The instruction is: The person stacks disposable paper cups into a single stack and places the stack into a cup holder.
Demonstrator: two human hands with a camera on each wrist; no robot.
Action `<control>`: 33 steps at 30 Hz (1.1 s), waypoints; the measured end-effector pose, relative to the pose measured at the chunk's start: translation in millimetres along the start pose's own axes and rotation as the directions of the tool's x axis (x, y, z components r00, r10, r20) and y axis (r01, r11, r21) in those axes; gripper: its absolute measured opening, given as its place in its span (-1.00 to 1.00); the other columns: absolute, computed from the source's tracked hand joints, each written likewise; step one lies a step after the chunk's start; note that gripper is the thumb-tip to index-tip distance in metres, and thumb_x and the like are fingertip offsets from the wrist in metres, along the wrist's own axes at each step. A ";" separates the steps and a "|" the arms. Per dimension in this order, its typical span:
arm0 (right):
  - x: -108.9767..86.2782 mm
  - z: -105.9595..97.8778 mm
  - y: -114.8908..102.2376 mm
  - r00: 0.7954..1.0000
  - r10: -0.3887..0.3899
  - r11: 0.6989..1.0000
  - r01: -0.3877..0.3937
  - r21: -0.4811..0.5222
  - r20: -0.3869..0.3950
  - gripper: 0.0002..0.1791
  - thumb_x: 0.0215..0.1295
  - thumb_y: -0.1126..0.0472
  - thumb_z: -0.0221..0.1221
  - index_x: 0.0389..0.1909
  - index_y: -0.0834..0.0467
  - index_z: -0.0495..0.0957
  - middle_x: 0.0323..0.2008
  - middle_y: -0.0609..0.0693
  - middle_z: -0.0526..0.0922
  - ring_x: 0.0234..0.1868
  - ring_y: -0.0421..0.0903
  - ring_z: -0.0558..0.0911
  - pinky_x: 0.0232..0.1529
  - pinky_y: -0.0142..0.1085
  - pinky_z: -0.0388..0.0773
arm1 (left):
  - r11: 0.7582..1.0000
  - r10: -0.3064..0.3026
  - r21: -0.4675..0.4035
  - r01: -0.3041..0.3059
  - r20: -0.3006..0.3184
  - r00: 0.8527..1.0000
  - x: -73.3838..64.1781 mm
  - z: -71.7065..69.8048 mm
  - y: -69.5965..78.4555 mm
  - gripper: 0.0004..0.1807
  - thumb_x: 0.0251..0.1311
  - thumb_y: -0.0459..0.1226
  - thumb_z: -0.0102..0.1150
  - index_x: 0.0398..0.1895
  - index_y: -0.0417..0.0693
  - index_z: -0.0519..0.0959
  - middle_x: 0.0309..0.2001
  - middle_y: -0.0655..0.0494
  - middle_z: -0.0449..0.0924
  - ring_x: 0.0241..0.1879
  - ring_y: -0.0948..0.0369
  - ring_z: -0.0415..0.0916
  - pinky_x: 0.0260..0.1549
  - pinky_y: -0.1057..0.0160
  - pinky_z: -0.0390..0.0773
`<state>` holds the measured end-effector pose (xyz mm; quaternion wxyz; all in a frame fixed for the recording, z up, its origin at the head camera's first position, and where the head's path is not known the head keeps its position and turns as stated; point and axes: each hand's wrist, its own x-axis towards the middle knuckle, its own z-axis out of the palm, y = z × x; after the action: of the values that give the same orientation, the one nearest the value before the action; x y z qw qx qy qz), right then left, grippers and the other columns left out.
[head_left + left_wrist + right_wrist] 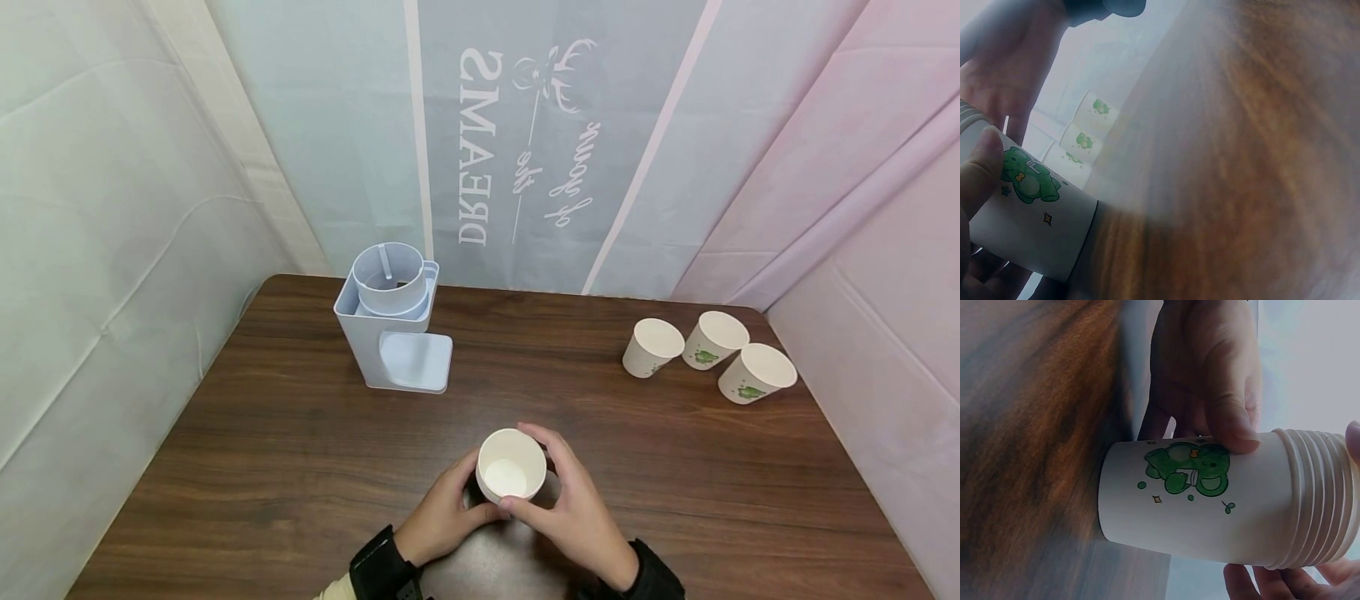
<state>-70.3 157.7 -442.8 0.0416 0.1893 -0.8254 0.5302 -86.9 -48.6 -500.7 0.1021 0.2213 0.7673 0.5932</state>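
A nested stack of white paper cups stands mouth up near the front middle of the table, with several rims layered at its top. A green cartoon bear is printed on its side. My left hand grips the stack's lower wall, thumb across the front beside the bear. Higher up, my right hand holds the rims, with its thumb on the near side and fingers around the far side. The stack's base is close over the wooden table.
At the back left stands a light-blue plastic holder with a round tube and a flat ledge. Three paper cups stand upright at the back right. Fabric curtains enclose the table's back and sides.
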 end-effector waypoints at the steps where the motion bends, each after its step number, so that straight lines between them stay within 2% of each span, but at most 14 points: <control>1: -0.2 0.1 0.2 1.000 0.001 1.000 -0.001 0.000 0.002 -0.13 0.11 0.16 0.54 0.43 -0.11 0.33 0.28 -0.02 0.50 0.10 0.04 0.55 0.04 -0.18 0.55 | 1.000 -0.002 -0.001 0.002 0.001 1.000 -0.1 0.0 0.2 -0.18 0.26 -0.08 0.41 0.52 -0.02 0.27 0.42 0.08 0.38 0.42 0.07 0.29 0.41 0.01 0.30; 10: -0.8 0.8 1.2 1.000 -0.003 1.000 0.003 -0.008 0.003 -0.12 0.10 0.16 0.54 0.43 -0.09 0.33 0.27 -0.01 0.50 0.10 0.05 0.56 0.02 -0.18 0.57 | 1.000 -0.020 -0.001 0.020 0.004 1.000 -0.1 -0.2 1.1 -0.18 0.27 -0.07 0.40 0.53 -0.03 0.26 0.43 0.08 0.37 0.42 0.08 0.28 0.42 -0.01 0.29; 21: -0.8 0.3 1.1 1.000 -0.012 1.000 0.012 -0.024 0.004 -0.12 0.09 0.15 0.54 0.44 -0.08 0.34 0.28 -0.02 0.49 0.16 0.04 0.53 0.04 -0.18 0.57 | 1.000 -0.010 -0.008 0.010 0.010 1.000 -0.5 -0.3 0.1 -0.16 0.26 -0.08 0.40 0.54 -0.05 0.24 0.44 0.05 0.36 0.43 0.07 0.28 0.41 0.01 0.30; 33: 3.1 -4.8 2.2 0.999 -0.022 0.998 0.025 -0.064 0.047 -0.14 0.10 0.09 0.54 0.42 -0.01 0.35 0.23 0.00 0.53 0.14 0.02 0.55 0.00 -0.18 0.59 | 1.000 -0.009 -0.014 0.009 0.006 1.000 0.7 0.0 -0.1 -0.13 0.22 -0.07 0.43 0.54 -0.01 0.24 0.43 0.07 0.38 0.42 0.07 0.30 0.40 0.03 0.32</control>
<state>-74.6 162.0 -441.8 0.0348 0.2100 -0.8406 0.4981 -87.5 -48.2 -500.8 0.1087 0.2190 0.7637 0.5975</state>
